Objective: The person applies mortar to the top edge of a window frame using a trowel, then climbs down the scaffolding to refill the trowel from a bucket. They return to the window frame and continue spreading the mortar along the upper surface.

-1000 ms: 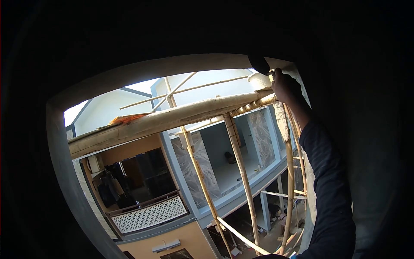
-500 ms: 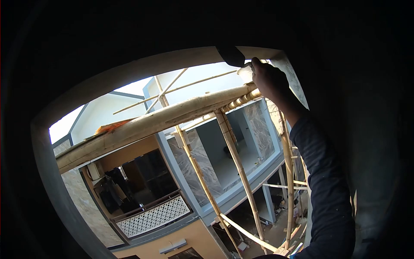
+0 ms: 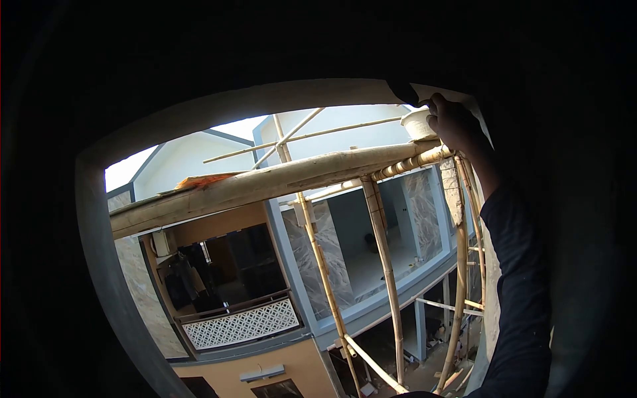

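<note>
Though dim, tool (image 3: pixel 403 92) seemingly touches edge (image 3: pixel 371 91).

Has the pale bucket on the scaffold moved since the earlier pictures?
No. Judged against the thick horizontal pole, the pale bucket still stands at its right-hand end in the picture; both have only shifted together with the camera's view.

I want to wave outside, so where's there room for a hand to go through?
Left of the crossed poles, between the window frame top and the thick beam, it looks open. It's crowded at the top right: the right hand, dark tool, bucket and bamboo bunch together in view.
</note>
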`<state>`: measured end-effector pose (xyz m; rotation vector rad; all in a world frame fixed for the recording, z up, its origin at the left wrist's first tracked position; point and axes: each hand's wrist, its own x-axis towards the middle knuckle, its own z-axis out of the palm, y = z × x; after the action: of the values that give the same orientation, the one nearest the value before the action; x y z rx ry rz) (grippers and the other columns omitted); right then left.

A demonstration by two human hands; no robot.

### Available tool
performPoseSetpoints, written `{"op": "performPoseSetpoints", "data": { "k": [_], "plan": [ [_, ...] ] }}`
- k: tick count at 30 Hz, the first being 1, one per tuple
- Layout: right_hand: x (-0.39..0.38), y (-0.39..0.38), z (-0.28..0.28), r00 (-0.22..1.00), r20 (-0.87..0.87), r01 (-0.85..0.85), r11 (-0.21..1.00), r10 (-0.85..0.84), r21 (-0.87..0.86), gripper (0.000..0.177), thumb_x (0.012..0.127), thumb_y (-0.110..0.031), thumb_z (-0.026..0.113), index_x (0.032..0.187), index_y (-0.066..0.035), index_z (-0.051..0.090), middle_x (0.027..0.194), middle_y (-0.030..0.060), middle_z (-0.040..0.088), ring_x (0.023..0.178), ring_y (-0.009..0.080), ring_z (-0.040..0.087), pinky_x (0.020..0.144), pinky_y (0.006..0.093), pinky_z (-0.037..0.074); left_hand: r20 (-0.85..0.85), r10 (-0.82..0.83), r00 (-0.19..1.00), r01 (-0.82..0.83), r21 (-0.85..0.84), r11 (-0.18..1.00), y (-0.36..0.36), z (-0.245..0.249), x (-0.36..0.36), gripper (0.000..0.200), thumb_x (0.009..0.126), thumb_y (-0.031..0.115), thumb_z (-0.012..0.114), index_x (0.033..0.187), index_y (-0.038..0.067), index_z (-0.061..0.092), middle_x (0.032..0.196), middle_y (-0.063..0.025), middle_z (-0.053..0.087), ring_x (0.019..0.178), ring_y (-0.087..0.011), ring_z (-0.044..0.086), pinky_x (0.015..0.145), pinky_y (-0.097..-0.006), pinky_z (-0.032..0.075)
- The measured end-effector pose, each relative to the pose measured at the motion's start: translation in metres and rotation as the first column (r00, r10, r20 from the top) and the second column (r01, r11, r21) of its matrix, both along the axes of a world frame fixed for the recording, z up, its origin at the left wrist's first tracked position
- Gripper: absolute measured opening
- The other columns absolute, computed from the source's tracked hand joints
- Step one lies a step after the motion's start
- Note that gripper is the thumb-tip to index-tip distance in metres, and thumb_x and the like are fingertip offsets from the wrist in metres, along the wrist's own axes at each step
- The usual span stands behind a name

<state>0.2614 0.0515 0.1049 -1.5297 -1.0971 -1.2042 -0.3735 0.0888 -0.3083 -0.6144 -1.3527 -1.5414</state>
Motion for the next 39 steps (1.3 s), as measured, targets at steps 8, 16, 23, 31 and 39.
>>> {"op": "performPoseSetpoints", "data": {
  "k": [8,16,23,31,39],
  "plan": [
    [-0.15,0.012,0.0,0.859,0.499,-0.082,0.932,-0.113,0.352,0.025,0.09,-0.025,0.061,0.106,-0.008,0.053,0.067,0.0106,0.062,0.053,0.0194,0.064,0.044,0.0297,0.05,-0.09,0.08,0.993,-0.082,-0.021,0.996,0.004,-0.007,-0.013,0.068,0.084,0.043,0.067,0.13,-0.003,0.048,0.12,-0.0278,0.054,0.108,-0.0421,0.055,0.093,-0.0482,0.045],
    [-0.088,0.004,0.023,0.923,0.251,0.198,0.92,-0.291,0.337,0.025,0.095,-0.032,0.054,0.111,-0.014,0.059,0.091,0.0123,0.065,0.08,0.0262,0.067,0.063,0.0379,0.055,0.027,-0.201,0.979,0.201,-0.006,0.98,0.001,-0.004,-0.009,0.07,0.083,0.041,0.07,0.132,-0.003,0.046,0.124,-0.0272,0.053,0.112,-0.0415,0.054,0.095,-0.0468,0.044],
    [-0.13,-0.042,0.033,0.568,0.75,-0.015,0.907,-0.34,0.422,0.034,0.094,-0.029,0.057,0.126,-0.018,0.055,0.113,0.0048,0.061,0.109,0.0266,0.057,0.088,0.0401,0.047,0.046,-0.15,0.988,0.152,-0.05,0.987,0.007,-0.01,-0.016,0.071,0.082,0.04,0.071,0.129,-0.007,0.046,0.12,-0.027,0.054,0.108,-0.0405,0.056,0.093,-0.0467,0.046],
    [-0.214,-0.052,0.04,0.01,0.056,-0.876,0.035,0.998,-0.48,0.035,0.102,-0.013,0.033,0.133,0.002,0.038,0.141,0.0211,0.037,0.134,0.0275,0.036,0.116,0.0396,0.024,0.004,-0.073,0.997,0.073,-0.128,0.989,0.002,-0.009,-0.02,0.074,0.08,0.038,0.074,0.129,-0.009,0.045,0.119,-0.0271,0.054,0.104,-0.0403,0.057,0.09,-0.0465,0.048],
    [-0.24,-0.075,0.035,0.528,0.844,-0.131,0.991,0.091,-0.025,0.035,0.098,-0.024,0.042,0.129,-0.007,0.041,0.133,0.0161,0.043,0.123,0.0247,0.043,0.104,0.0358,0.033,0.021,-0.165,0.986,0.166,-0.061,0.984,0.011,-0.019,-0.027,0.077,0.079,0.04,0.075,0.13,-0.009,0.043,0.123,-0.0282,0.051,0.109,-0.0414,0.054,0.094,-0.0473,0.045]
  ]
}}
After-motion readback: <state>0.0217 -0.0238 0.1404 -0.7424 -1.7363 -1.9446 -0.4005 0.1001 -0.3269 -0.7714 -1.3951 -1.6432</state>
